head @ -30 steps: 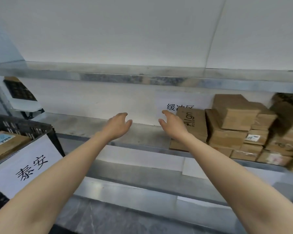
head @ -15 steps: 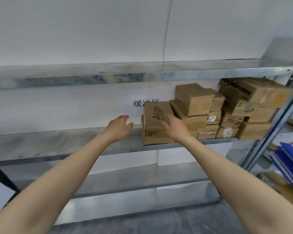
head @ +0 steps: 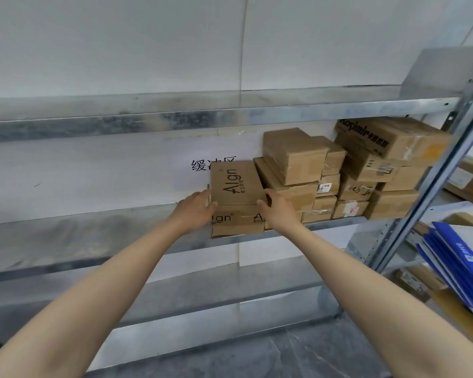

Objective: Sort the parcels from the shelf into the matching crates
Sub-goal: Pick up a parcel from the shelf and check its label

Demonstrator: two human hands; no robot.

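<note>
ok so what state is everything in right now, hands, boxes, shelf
left hand, gripping the Algn box's left side
right hand, gripping its right side
Algn box, closed, on the middle shelf, held between both hands
other parcels, closed, stacked right of it
middle shelf, carrying the parcels toward its right end
blue envelopes, piled slanting at far right

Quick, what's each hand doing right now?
Left hand: grips the left side of the Algn box.
Right hand: grips its right side.
</note>
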